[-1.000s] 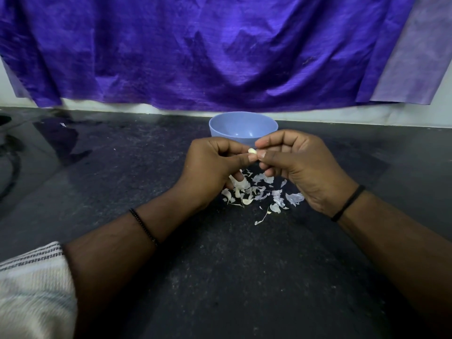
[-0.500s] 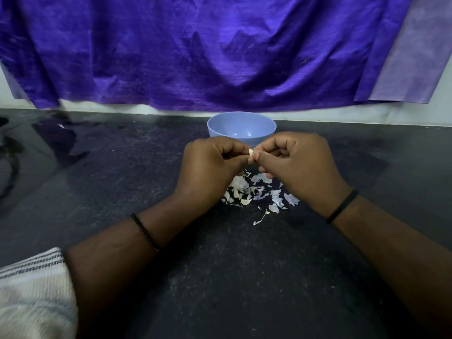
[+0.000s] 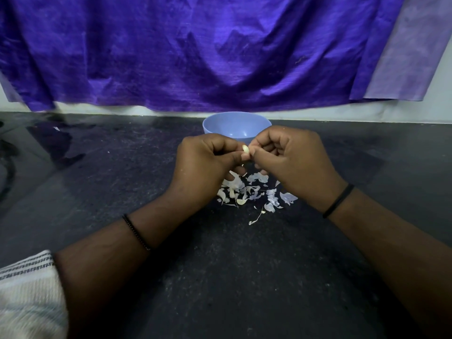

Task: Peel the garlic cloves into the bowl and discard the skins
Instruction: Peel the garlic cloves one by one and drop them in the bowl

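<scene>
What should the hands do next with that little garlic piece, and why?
Probably reach forward and drop the garlic clove into the blue bowl. The left hand and right hand pinch it between them, it looks bare and pale, and skins already lie below.

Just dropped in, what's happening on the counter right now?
A person is peeling garlic by hand. The left hand and the right hand both pinch one small garlic clove, held above the dark countertop just in front of the blue bowl. A scatter of peeled garlic skins lies on the counter under the hands, not yet discarded. What the bowl holds cannot be seen from here.
</scene>
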